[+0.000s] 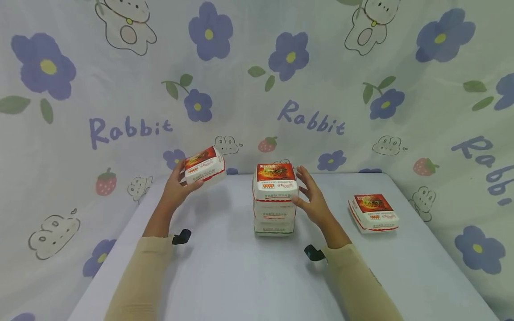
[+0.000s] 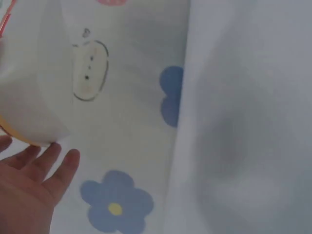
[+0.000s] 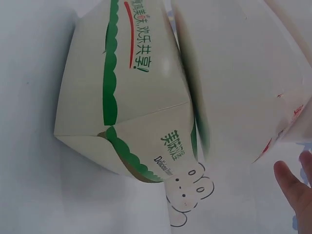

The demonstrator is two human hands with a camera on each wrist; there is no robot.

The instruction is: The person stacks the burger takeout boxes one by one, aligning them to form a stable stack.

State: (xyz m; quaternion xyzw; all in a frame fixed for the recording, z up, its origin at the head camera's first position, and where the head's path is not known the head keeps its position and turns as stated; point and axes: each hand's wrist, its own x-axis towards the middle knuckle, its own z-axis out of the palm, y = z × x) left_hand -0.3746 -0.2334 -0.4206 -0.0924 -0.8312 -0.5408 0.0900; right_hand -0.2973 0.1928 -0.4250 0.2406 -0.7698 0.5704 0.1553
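In the head view my left hand (image 1: 175,187) holds a white burger box (image 1: 210,169) with a red picture lid, raised above the table and tilted. Its thumb lies along the near side, and in the left wrist view the fingertips (image 2: 56,148) meet the box's edge. Three burger boxes stand stacked mid-table: a red-trimmed top box (image 1: 277,183), another red-trimmed one (image 1: 275,214) under it, and a green-trimmed bottom box (image 1: 274,228). My right hand (image 1: 315,203) is at the top box's right side, fingers spread, thumb by its front corner; whether it touches is unclear.
Another burger box (image 1: 373,213) lies on the right part of the white table (image 1: 233,276). A patterned curtain (image 1: 241,102) rises behind the table and along both sides. Each wrist bears a small black camera, such as the left one (image 1: 182,236).
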